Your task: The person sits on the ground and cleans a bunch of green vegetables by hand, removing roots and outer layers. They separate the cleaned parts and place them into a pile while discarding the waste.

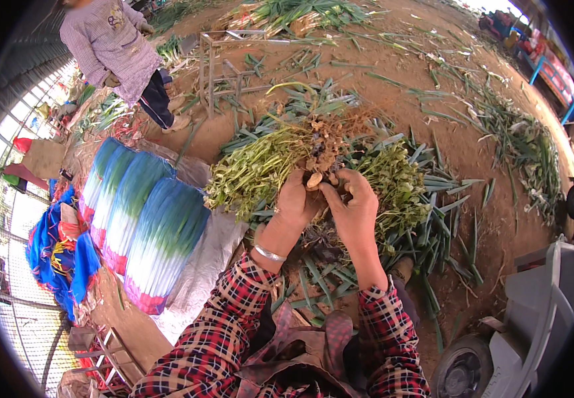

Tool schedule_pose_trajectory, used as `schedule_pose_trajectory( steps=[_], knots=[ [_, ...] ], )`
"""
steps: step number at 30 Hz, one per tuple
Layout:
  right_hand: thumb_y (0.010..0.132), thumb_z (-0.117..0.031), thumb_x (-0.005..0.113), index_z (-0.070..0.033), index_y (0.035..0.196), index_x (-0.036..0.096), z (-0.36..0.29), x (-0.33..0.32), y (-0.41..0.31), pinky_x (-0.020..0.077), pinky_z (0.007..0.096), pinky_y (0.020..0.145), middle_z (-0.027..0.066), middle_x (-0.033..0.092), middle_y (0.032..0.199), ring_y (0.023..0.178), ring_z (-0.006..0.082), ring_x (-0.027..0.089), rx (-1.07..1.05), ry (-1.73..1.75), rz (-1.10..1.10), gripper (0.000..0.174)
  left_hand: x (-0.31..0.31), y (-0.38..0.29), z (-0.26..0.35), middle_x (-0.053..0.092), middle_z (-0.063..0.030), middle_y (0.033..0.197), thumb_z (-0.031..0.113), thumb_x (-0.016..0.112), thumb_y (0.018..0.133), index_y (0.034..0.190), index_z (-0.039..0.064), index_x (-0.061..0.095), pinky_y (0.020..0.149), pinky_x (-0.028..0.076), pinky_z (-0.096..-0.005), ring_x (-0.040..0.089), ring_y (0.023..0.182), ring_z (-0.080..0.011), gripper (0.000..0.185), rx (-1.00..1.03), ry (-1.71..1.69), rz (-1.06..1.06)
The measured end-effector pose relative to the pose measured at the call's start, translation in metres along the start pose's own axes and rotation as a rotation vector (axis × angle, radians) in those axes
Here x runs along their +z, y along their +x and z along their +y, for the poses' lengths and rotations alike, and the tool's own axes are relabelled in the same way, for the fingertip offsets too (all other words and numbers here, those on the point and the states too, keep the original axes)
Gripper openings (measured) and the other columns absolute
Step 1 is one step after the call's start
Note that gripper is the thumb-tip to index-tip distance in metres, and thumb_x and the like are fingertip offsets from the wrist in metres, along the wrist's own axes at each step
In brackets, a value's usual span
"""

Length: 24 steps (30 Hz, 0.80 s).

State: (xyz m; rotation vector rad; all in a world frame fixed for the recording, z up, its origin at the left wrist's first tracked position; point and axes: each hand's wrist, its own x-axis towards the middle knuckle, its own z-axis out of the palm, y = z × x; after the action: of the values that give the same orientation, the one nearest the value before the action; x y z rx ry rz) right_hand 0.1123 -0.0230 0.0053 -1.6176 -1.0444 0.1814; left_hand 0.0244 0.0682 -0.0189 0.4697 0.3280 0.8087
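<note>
Peanut plants with soil-covered roots (323,144) lie before me, their leafy stems (249,171) spreading to the left and more leaves (399,186) to the right. At the root end is my left hand (298,199), its fingers closed around the lower roots and a pale peanut pod (314,180). My right hand (354,199) meets it there, thumb and bent forefinger pinching at a pod beside the left fingertips. A silver bracelet (269,253) circles my left wrist. Under the plants lie cut green onion leaves (441,239).
Bundled blue, green and white net bags (167,234) lie on a pale sheet (217,239) at left. A person (113,49) stands upper left near a metal frame (211,74). Green onions (302,17) are heaped at the far side. A grey wheeled vehicle (530,308) stands lower right.
</note>
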Motion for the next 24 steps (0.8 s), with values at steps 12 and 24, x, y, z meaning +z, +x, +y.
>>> schedule_pose_trajectory(
  steps=[12,24],
  knots=[
    [0.093,-0.01,0.055,-0.003,0.096,0.06,0.0,-0.021,-0.007,0.0246,0.0206,0.043,-0.0043,0.046,0.064,0.046,0.0022,0.032,0.521,1.092,-0.478,0.01,-0.027,0.016,-0.011,0.062,-0.008,0.104,0.021,0.032,0.101,0.116,0.005,0.052,0.081,0.052,-0.0325,0.06,0.093,-0.0193,0.029,0.002,0.027,0.06],
    [0.085,-0.027,0.073,-0.008,0.082,0.057,-0.003,-0.005,-0.013,0.0311,0.0205,0.042,-0.0023,0.052,0.068,0.047,0.004,0.042,0.757,1.027,-0.211,0.026,-0.001,0.005,0.003,0.06,-0.0032,0.092,0.027,0.051,0.099,0.104,0.008,0.054,0.064,0.051,-0.0303,0.059,0.076,-0.0167,0.021,0.156,0.057,0.292]
  ],
)
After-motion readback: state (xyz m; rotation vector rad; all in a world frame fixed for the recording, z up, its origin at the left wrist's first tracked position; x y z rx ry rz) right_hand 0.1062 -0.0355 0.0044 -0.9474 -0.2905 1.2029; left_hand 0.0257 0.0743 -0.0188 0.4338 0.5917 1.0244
